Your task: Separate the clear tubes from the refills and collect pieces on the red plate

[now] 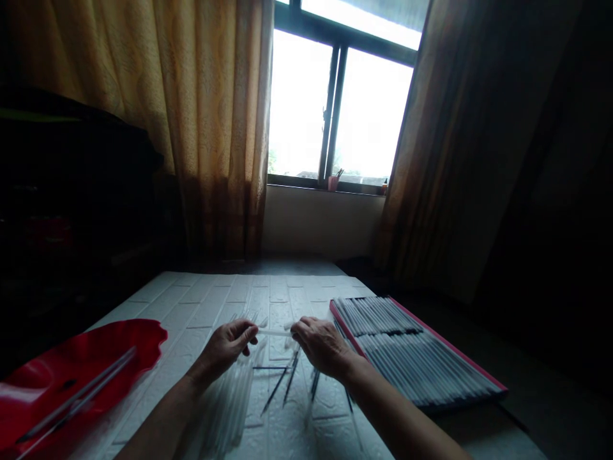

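A: Doing what?
B: Apparently working one tube [274, 331], held level above worktop [201, 297], left of box [450, 344], right of red dish [141, 331].
A: Gripping how?
B: Pinching left end with left hand [230, 342], right end with right hand [320, 344].
A: Needing what next?
B: Probably holding both ends in line, clear of dark rods [274, 390] nearby.

White and brick-patterned, that was our tabletop [191, 291], and what a bold red we got from the dish [48, 377]! We had whitish, see-through tubes [234, 409], near-black sticks [274, 390] and a box [449, 344] edged in pinkish red, and there was the curtain [215, 115], golden-tan with a wavy pattern!
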Action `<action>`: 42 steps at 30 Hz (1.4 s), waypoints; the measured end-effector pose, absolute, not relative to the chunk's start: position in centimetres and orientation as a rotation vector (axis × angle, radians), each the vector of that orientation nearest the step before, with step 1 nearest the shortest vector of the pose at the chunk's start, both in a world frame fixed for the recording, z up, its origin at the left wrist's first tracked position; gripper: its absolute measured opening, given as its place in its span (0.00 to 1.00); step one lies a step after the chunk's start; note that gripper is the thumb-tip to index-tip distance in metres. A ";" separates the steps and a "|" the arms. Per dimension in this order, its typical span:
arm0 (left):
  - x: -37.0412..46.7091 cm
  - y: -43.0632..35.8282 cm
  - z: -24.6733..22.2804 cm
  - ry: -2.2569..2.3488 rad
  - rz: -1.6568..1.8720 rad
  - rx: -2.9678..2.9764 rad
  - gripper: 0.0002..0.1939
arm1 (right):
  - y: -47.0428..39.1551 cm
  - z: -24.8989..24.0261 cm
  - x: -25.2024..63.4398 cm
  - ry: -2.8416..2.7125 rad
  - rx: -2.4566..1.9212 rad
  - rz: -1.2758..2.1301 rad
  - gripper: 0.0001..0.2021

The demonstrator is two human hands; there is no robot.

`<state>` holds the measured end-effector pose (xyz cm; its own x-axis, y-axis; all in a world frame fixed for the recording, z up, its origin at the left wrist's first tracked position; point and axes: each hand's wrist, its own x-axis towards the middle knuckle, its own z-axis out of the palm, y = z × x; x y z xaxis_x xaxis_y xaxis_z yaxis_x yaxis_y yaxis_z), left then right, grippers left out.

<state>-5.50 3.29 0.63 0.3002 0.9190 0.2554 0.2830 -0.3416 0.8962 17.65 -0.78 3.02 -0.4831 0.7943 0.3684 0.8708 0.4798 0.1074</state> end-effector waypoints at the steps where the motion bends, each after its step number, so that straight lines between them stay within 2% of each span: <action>1: -5.4 3.3 0.6 1.085 1.044 1.804 0.22 | -0.9 2.8 17.6 -2.446 -1.426 -0.409 0.08; 6: -5.1 3.3 0.2 1.136 1.050 1.793 0.24 | -1.5 1.3 17.3 -2.295 -1.369 -0.349 0.08; 9: -5.1 3.4 0.2 1.164 1.052 1.782 0.25 | -1.6 0.1 17.0 -2.180 -1.318 -0.203 0.09; 12: -5.1 3.4 0.4 1.159 1.052 1.760 0.25 | -1.3 -1.0 16.7 -1.994 -1.213 0.221 0.10; 16: -5.1 3.4 0.5 1.120 1.051 1.732 0.25 | -1.0 -1.7 16.6 -1.814 -1.120 0.677 0.20; 21: -5.5 3.7 0.3 1.111 1.017 1.741 0.23 | -1.4 -1.6 16.8 -1.327 -0.958 1.162 0.22; 27: -4.6 1.9 0.7 1.089 0.873 2.435 0.14 | -1.8 -1.7 16.7 -1.308 -0.864 1.179 0.18; 32: -3.2 0.5 0.7 1.137 0.625 2.645 0.16 | -1.6 -1.8 17.1 -1.289 -0.844 1.187 0.18; 35: -3.4 0.8 0.8 1.250 0.676 2.616 0.15 | -1.2 -2.0 18.3 -1.306 -0.941 0.974 0.20; 40: -4.4 1.4 1.2 1.380 0.737 2.525 0.15 | -1.9 -1.7 18.8 -1.614 -1.083 0.658 0.05; 42: -4.5 1.4 1.2 1.409 0.726 2.526 0.16 | -2.6 -1.2 18.1 -1.917 -1.179 0.436 0.06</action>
<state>-4.54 1.38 1.25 0.4384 0.8342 0.3346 0.7569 -0.5434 0.3630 18.06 -2.61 -1.21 -0.2213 0.8568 0.4657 0.5714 0.5009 -0.6501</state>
